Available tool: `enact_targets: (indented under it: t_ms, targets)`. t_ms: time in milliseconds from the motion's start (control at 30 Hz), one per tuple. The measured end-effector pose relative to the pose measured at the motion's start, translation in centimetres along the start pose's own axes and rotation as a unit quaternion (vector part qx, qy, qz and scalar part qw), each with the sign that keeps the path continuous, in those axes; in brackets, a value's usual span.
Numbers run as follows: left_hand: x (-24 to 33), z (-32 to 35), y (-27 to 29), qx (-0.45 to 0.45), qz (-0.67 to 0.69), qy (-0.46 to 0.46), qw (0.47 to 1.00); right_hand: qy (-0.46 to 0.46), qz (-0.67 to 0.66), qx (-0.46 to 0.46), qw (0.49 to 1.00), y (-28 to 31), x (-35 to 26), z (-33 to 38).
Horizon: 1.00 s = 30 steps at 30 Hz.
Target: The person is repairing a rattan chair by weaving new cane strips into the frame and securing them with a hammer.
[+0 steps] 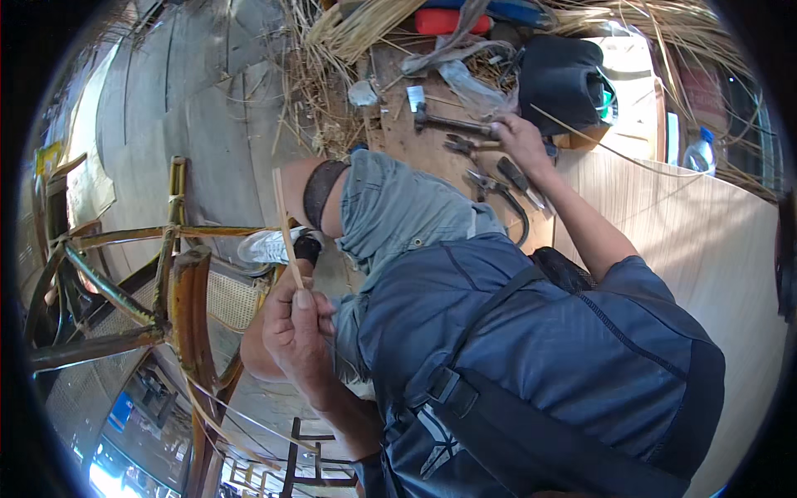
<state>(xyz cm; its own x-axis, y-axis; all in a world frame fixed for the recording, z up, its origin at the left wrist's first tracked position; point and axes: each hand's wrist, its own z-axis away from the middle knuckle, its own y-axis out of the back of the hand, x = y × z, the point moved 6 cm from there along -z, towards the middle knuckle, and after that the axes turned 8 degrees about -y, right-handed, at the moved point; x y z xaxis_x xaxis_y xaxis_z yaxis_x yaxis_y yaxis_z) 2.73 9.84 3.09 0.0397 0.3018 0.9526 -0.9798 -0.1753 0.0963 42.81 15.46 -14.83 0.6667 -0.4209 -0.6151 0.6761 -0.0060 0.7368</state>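
My left hand (300, 336) is closed, pinching a thin pale strip of cane (288, 232) between thumb and fingers; the strip points up past my bare knee. My right hand (525, 145) reaches over a brown board, with its fingers round the handle end of a hammer (457, 124) that lies across the board. Just below the hammer sit pliers (465, 145) with open jaws. Nearer to me are pincers with dark handles (498, 192) and a dark-handled tool (515, 174) whose kind I cannot make out.
A brown pole-framed chair (191, 307) with woven cane panels stands at the left. Bundles of cane strips (365, 29), a red object (451, 21) and plastic wrapping (469, 87) lie at the far side. A black bag (560, 83) and a pale wooden panel (689, 241) are on the right.
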Motion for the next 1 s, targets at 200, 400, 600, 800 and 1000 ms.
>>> enact_targets:
  t_ms: [200, 400, 600, 800, 1000]
  targets:
    - [-2.4, -1.0, -3.9, -0.053, -0.165, -0.034, 0.984, -0.030, 0.141, 0.005, 0.990, 0.6, 6.2, 6.4]
    - [-5.3, -0.4, -2.8, -0.012, -0.152, 0.013, 0.988, 0.021, 0.163, -0.018, 0.986, -1.6, 4.6, 7.9]
    - [-6.9, -0.7, -2.7, -0.037, -0.028, 0.062, 0.997, 0.060, 0.130, -0.083, 0.986, -1.7, 1.8, 8.6]
    - [-6.6, 0.4, -2.0, 0.019, 0.047, 0.084, 0.995, 0.070, 0.137, -0.072, 0.985, -1.8, 0.5, 9.2]
    - [-2.2, 0.7, -2.6, 0.032, -0.193, -0.091, 0.977, -0.042, 0.198, 0.053, 0.978, 0.4, 8.9, 8.0]
